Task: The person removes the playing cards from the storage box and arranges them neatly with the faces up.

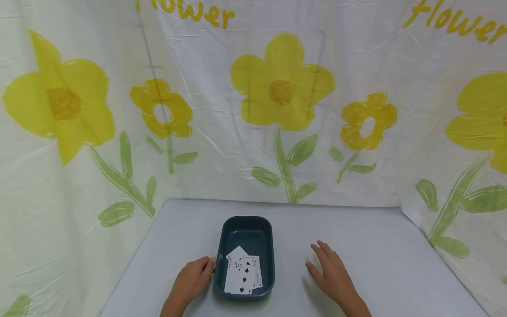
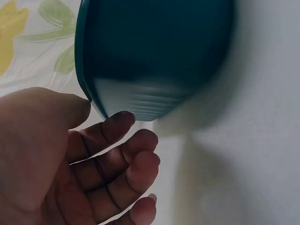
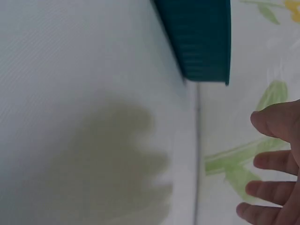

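A dark teal, deep rectangular tray (image 1: 247, 223) with rounded corners is on the table, its long side running away from me. Several playing cards (image 1: 242, 273) lie overlapping in its near half, face up, spades on the top one and red marks on another. My left hand (image 1: 192, 278) pinches the tray's left rim; in the left wrist view, the thumb is at the rim and the index finger lies against the outer wall. To the right of the tray, my right hand (image 1: 332, 275) hovers over the table with fingers spread, holding nothing.
A pale white table (image 1: 317, 220) carries the tray. Behind and along both sides hangs a white curtain (image 1: 214, 176) printed with yellow flowers, green stems and the word "flower". The right hand casts a shadow (image 3: 108, 154) on the tabletop.
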`<control>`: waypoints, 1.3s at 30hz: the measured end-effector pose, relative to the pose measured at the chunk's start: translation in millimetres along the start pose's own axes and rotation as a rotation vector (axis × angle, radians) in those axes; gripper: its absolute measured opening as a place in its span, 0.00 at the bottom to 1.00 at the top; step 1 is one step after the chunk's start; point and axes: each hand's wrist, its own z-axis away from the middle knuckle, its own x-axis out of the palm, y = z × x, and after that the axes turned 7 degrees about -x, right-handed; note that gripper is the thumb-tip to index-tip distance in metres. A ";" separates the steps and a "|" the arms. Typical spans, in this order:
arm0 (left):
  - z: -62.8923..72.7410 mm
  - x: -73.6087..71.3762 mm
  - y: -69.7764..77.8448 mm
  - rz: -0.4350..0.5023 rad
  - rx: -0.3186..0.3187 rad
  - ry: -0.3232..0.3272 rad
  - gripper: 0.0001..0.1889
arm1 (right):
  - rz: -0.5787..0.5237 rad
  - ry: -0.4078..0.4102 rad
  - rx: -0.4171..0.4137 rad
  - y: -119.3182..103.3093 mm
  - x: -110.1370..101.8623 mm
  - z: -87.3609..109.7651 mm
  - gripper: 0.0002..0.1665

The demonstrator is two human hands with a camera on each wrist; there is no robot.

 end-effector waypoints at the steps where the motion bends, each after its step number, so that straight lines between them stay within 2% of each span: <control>1: 0.0 0.3 0.5 0.014 0.003 -0.008 0.18 | -0.007 -0.010 0.005 -1.9 1.1 -2.9 0.30; 6: -2.1 1.1 2.2 0.048 0.034 -0.031 0.19 | -0.041 -0.054 0.019 -15.6 5.6 -19.4 0.30; 11: -4.7 2.3 6.8 0.043 0.058 -0.041 0.18 | -0.066 -0.088 -0.003 -35.3 12.4 -37.0 0.31; 18: -4.2 6.1 10.6 0.029 0.047 -0.032 0.18 | -0.070 -0.194 -0.110 -63.9 24.5 -53.8 0.31; 22: -3.5 7.5 10.2 0.026 0.050 -0.019 0.18 | -0.100 -0.296 -0.154 -80.0 32.1 -62.3 0.30; 30: -3.3 10.1 8.4 0.033 0.049 -0.018 0.18 | -0.143 -0.532 -0.087 -105.5 60.7 -70.7 0.26; 35: -0.2 10.1 8.3 0.010 0.045 -0.010 0.17 | -0.238 -0.616 -0.071 -112.9 70.4 -75.3 0.20; 39: 1.0 11.0 7.1 -0.014 0.046 0.017 0.17 | -0.211 -0.646 -0.050 -119.2 73.6 -80.0 0.17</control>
